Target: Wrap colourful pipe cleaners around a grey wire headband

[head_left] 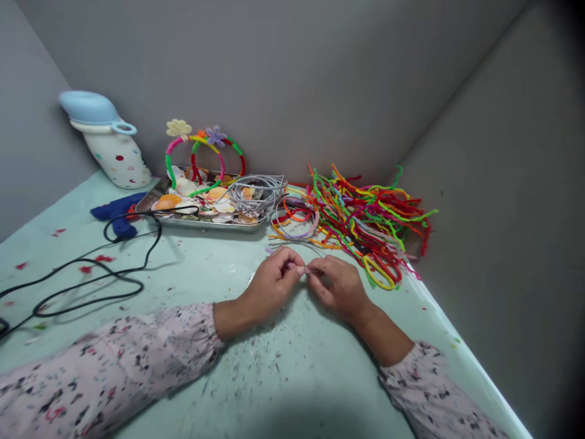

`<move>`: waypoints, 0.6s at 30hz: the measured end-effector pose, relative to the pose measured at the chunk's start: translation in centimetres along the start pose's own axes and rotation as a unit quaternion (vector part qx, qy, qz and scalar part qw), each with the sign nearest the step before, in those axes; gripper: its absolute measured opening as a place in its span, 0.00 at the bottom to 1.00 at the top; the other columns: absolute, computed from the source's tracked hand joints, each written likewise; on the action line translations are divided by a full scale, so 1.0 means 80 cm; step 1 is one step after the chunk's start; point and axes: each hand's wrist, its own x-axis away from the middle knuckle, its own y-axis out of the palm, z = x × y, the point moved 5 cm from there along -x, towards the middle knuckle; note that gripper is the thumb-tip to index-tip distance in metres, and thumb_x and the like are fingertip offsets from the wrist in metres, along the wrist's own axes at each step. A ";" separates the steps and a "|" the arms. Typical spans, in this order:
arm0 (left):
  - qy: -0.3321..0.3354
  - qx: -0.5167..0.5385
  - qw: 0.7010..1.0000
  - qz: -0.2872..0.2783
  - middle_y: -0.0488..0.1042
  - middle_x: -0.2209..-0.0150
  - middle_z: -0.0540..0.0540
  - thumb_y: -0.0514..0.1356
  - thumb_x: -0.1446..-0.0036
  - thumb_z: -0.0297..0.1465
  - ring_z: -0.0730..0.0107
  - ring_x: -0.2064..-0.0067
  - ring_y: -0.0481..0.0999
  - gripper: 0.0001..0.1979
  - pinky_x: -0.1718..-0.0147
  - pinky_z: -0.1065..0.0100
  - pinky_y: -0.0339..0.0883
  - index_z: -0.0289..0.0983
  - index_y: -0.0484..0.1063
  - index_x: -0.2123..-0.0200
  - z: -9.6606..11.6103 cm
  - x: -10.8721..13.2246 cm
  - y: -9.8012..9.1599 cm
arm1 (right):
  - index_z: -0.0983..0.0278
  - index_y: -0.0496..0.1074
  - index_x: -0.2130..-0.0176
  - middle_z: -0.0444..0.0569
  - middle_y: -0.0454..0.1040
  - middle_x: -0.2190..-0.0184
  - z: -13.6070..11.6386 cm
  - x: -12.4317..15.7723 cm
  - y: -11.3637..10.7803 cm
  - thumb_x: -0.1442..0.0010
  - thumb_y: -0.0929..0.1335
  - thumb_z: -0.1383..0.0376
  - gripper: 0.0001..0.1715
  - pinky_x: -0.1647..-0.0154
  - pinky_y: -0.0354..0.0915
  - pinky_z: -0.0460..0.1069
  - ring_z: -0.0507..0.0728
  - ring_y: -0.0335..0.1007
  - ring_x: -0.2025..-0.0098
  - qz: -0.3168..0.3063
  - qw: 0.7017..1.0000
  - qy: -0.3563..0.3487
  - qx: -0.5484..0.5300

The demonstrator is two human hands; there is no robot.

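Observation:
My left hand (274, 277) and my right hand (336, 281) meet at the fingertips on the pale green table (192, 280). Both pinch a thin headband (299, 247) partly wrapped in lilac pipe cleaner; its arc curves away behind the fingers. Just beyond lies a heap of coloured pipe cleaners (365, 213), with bare and lilac-wrapped bands (295, 222) beside it.
A metal tray (192, 221) holds seashells and grey metal headbands (256, 192). Two finished rainbow headbands with flowers (201, 152) stand in it. A blue glue gun (116, 213) with a black cord (91, 268) lies at left. A white and blue jug (109, 143) leans in the corner. Grey walls close in.

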 end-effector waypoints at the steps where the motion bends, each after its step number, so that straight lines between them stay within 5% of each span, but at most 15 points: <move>1: -0.004 -0.001 1.000 -0.001 0.66 0.70 0.50 0.55 0.42 0.32 0.73 0.68 0.64 0.05 0.69 0.71 0.59 0.36 0.66 0.66 -0.001 0.000 0.000 | 0.60 0.68 0.60 0.47 0.74 0.70 0.000 0.000 0.000 0.43 0.66 0.69 0.09 0.65 0.66 0.51 0.55 0.70 0.68 0.002 1.000 0.013 -0.022; 7: -0.003 -0.031 1.000 0.003 0.68 0.68 0.49 0.55 0.42 0.31 0.72 0.67 0.66 0.05 0.68 0.71 0.60 0.36 0.66 0.64 0.002 0.000 0.000 | 0.59 0.66 0.52 0.49 0.76 0.60 0.001 0.002 -0.004 0.45 0.67 0.70 0.19 0.58 0.71 0.52 0.56 0.75 0.60 0.028 0.986 0.083 -0.145; 18: 0.051 -0.177 0.983 -0.002 0.69 0.65 0.45 0.56 0.43 0.32 0.68 0.64 0.68 0.08 0.65 0.67 0.62 0.37 0.75 0.65 0.011 0.003 0.005 | 0.59 0.68 0.55 0.50 0.78 0.61 0.022 0.010 0.004 0.44 0.69 0.66 0.15 0.56 0.72 0.55 0.58 0.76 0.59 0.093 0.933 0.208 -0.280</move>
